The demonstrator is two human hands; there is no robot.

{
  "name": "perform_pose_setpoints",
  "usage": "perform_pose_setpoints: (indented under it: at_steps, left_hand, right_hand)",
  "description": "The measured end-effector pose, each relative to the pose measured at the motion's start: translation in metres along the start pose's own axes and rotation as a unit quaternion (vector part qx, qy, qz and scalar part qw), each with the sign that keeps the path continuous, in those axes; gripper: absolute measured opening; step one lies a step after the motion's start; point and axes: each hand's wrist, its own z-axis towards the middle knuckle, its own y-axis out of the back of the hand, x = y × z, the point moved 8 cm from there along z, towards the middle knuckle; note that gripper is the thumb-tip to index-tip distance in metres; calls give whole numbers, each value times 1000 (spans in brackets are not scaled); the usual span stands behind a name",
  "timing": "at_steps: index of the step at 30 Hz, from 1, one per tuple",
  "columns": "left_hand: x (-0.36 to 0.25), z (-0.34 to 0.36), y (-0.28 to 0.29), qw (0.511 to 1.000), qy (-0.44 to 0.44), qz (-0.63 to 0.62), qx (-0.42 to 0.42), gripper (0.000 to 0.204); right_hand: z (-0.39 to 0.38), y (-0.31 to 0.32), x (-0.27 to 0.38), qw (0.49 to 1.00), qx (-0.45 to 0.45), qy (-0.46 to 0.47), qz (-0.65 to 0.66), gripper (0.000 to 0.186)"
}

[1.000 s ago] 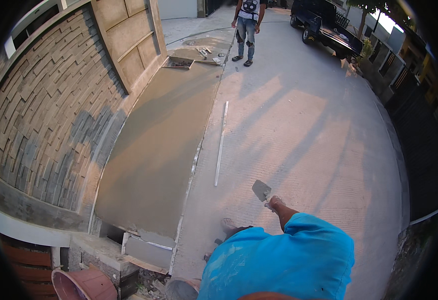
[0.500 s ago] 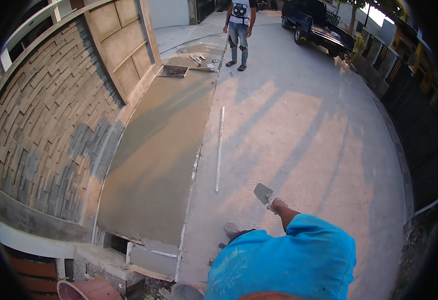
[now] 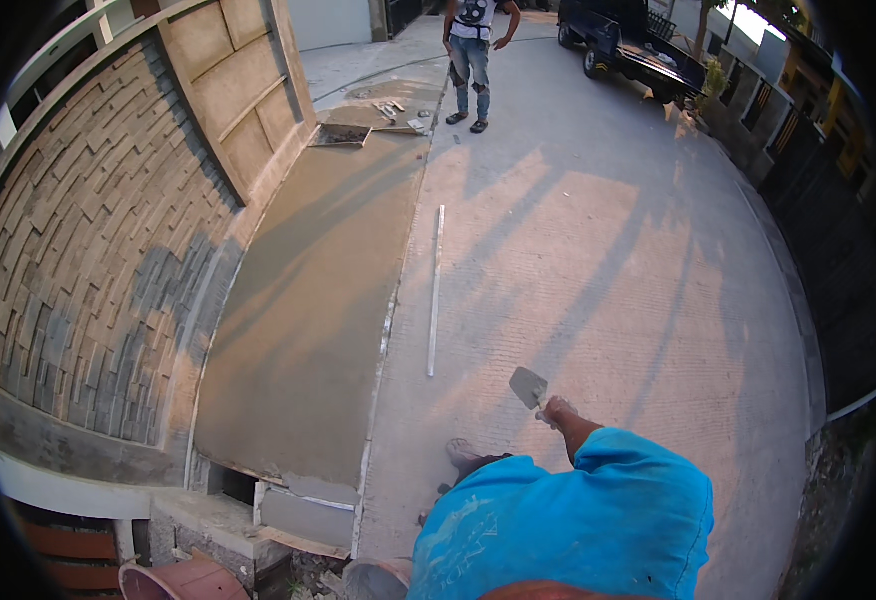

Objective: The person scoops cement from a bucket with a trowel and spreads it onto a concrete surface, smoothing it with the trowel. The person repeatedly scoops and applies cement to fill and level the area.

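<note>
Trowel (image 3: 529,387) in right hand (image 3: 556,411), fingers closed round handle, blade out to upper left, held over brick paving (image 3: 608,260). Right forearm in blue sleeve (image 3: 598,510), reaching fwd from lower edge. Left hand not in view, so its grip not told. Foot (image 3: 463,455) just below-left of trowel, on paving nr edge of wet cement slab (image 3: 308,330). Long white straightedge (image 3: 435,290) flat on paving, lying alongside slab's right edge, well apart from trowel. Slab sloping up beside patterned block wall (image 3: 88,270) on left. At slab's far end: shallow tray (image 3: 342,135) w/ small tools nearby. Another person (image 3: 473,55) standing beyond that, far from hand. Dark truck (image 3: 623,50) parked further back. Reddish bucket rim (image 3: 173,582) at bottom left.
</note>
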Motion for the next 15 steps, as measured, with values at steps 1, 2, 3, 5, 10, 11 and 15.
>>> perform_pose_setpoints:
  at_steps: [1,2,3,5,10,11,15]
  left_hand:
    - [0,0,2,1000,1,1,-1,33]
    - [-1,0,1,1000,1,1,0,33]
    - [-1,-1,2,1000,0,2,1,33]
    - [-3,1,1,1000,-2,0,2,33]
    - [-2,3,4,1000,-2,4,3,33]
    - [-2,3,5,1000,-2,5,3,33]
    - [-6,6,4,1000,-4,7,6,32]
  right_hand:
    - [0,0,0,1000,-3,-4,3,37]
    - [0,-1,1,1000,-6,-8,5,36]
    - [-1,-1,-1,1000,-9,-13,9,35]
    - [8,-5,-5,1000,-3,-16,10,36]
    - [0,-1,1,1000,1,-10,6,35]
    - [-3,1,3,1000,2,-8,6,35]
    - [4,2,-1,1000,-6,-6,10,34]
